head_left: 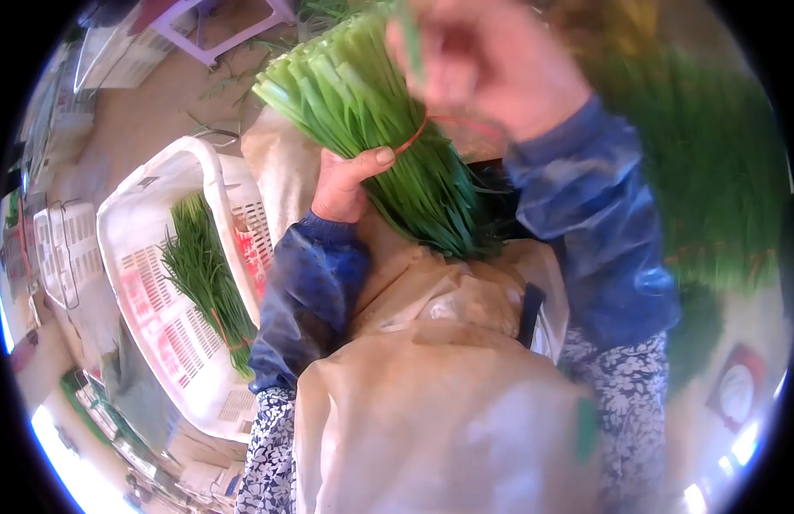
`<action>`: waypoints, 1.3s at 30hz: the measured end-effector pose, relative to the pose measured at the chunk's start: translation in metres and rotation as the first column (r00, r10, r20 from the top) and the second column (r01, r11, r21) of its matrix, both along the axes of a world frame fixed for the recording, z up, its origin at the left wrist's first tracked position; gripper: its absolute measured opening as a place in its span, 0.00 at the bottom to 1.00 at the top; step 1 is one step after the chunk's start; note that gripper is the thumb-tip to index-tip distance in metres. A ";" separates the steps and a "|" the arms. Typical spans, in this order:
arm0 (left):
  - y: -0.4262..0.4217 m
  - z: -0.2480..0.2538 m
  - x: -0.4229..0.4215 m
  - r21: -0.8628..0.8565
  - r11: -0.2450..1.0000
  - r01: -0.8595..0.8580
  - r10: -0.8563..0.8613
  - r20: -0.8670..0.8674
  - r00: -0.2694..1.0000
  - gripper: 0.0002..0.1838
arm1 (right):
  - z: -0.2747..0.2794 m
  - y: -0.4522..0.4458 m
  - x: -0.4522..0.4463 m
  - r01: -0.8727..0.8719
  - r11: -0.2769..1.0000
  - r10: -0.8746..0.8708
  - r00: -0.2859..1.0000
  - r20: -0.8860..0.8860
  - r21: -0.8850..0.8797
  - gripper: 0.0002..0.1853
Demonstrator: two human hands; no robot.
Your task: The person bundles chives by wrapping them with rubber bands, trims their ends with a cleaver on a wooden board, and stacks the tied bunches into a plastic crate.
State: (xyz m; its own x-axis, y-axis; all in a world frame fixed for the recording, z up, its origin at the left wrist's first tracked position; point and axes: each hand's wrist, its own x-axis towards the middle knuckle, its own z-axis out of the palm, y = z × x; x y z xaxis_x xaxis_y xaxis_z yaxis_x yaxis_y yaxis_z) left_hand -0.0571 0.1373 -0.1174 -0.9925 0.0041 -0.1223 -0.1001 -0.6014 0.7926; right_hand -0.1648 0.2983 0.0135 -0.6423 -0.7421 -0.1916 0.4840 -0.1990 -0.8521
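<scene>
A thick bunch of green chives [362,111] leans across my lap, its pale cut ends toward the upper left and its dark leaf tips toward me. My left hand [345,182] grips it from the left side, thumb on top and the other fingers hidden beneath. A thin red band [414,133] crosses the bunch, and a red strand runs off to the right below my other hand. My right hand [491,64], blurred, is raised over the bunch's right side with curled fingers, pinching a thin green stalk [410,41].
On the left, a white plastic basket [114,231] holds a banded chive bunch [204,265]. Many more chives [714,163] are stacked at right, near a round-dial scale [737,392]. A purple stool [212,38] stands at the back. A tan apron [448,411] covers my lap.
</scene>
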 end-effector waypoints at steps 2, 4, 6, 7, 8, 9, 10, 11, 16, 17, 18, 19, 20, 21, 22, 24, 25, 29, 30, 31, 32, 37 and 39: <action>0.000 0.006 -0.001 0.001 1.000 -0.022 0.022 -0.019 1.000 0.28 | 0.027 0.020 -0.025 0.082 0.895 -0.071 0.997 0.043 -0.439 0.08; -0.003 0.001 0.000 0.023 0.999 -0.035 0.035 -0.002 0.999 0.28 | 0.024 0.051 -0.042 0.119 0.769 -0.090 0.993 0.077 -0.628 0.09; -0.006 -0.001 0.000 0.049 0.997 -0.057 0.057 0.005 0.998 0.29 | 0.010 0.108 -0.060 0.370 0.869 -0.086 0.765 -0.638 0.327 0.12; -0.006 -0.001 0.000 0.040 0.997 -0.062 0.062 0.008 0.998 0.29 | 0.000 0.121 -0.060 0.641 0.499 0.213 0.562 -0.799 0.583 0.15; -0.003 -0.002 -0.001 0.042 0.997 -0.064 0.064 0.013 0.998 0.30 | -0.028 0.110 -0.033 0.658 0.596 0.226 0.412 -0.883 0.459 0.18; -0.002 -0.001 -0.002 0.047 0.997 -0.063 0.062 0.015 0.998 0.30 | -0.052 0.085 0.004 0.643 0.692 0.214 0.252 -0.944 0.329 0.20; -0.004 0.000 -0.004 0.042 0.998 -0.052 0.052 -0.002 0.999 0.30 | -0.050 0.060 0.032 0.562 0.726 0.132 0.450 -0.883 0.395 0.17; -0.002 0.000 -0.001 0.038 0.999 -0.037 0.037 -0.007 0.999 0.29 | -0.053 0.045 0.053 0.468 0.763 0.056 0.640 -0.767 0.446 0.15; -0.007 -0.005 0.001 -0.009 0.998 -0.055 0.055 -0.015 0.998 0.27 | -0.083 0.023 0.059 0.475 0.721 0.204 0.551 -0.809 0.505 0.13; -0.007 -0.007 0.001 -0.028 0.997 -0.066 0.066 0.001 0.998 0.27 | -0.080 0.023 0.058 0.500 0.702 0.252 0.493 -0.833 0.508 0.13; -0.005 -0.006 0.000 -0.025 0.998 -0.064 0.064 -0.002 0.998 0.27 | -0.077 0.025 0.056 0.502 0.700 0.253 0.491 -0.834 0.508 0.13; -0.002 -0.003 0.000 -0.028 0.998 -0.053 0.052 -0.028 0.998 0.26 | -0.074 0.025 0.054 0.464 0.703 0.267 0.530 -0.805 0.539 0.11; -0.001 0.000 0.000 -0.035 0.998 -0.060 0.058 -0.062 0.996 0.26 | -0.068 0.023 0.049 0.415 0.716 0.288 0.557 -0.779 0.562 0.10; -0.001 0.001 0.000 0.007 0.999 0.047 -0.047 -0.031 0.998 0.25 | -0.052 0.023 0.047 0.272 0.749 0.205 0.772 -0.601 0.604 0.08; -0.006 0.003 0.001 0.030 0.993 0.112 -0.111 -0.004 0.994 0.24 | -0.035 0.020 0.046 0.086 0.802 0.171 0.916 -0.364 0.592 0.08; -0.005 -0.006 -0.003 -0.032 0.977 0.212 -0.214 -0.055 0.975 0.25 | -0.046 0.026 0.039 0.029 0.885 0.026 0.993 -0.111 0.464 0.09; 0.021 0.005 -0.008 -0.004 0.982 0.187 -0.186 -0.135 0.973 0.27 | -0.046 0.060 0.047 0.089 0.924 -0.125 0.990 0.073 0.371 0.11; -0.015 0.001 0.001 0.249 0.962 0.113 -0.075 -0.158 0.985 0.35 | -0.087 0.040 0.032 0.139 0.957 0.001 0.876 0.483 -0.254 0.07; -0.012 -0.003 -0.001 0.201 0.979 0.043 -0.011 -0.158 0.987 0.38 | -0.057 0.031 0.022 0.134 0.910 0.058 0.896 0.441 -0.392 0.08; -0.012 -0.004 0.003 0.162 0.987 -0.019 0.047 -0.170 0.984 0.41 | -0.031 0.028 0.015 0.135 0.890 0.044 0.925 0.376 -0.436 0.08; -0.018 0.002 0.003 0.196 0.978 0.069 -0.041 -0.146 0.989 0.45 | -0.003 0.024 0.006 0.135 0.867 0.025 0.949 0.313 -0.480 0.09; -0.024 0.031 0.014 0.343 0.935 -0.086 0.170 -0.221 0.960 0.42 | -0.037 0.119 -0.070 0.483 0.615 0.295 0.592 -0.750 0.623 0.21; -0.044 0.050 -0.012 0.396 0.886 -0.243 0.324 -0.154 0.933 0.38 | -0.033 0.078 -0.078 0.658 0.399 0.736 0.185 -0.651 0.638 0.33</action>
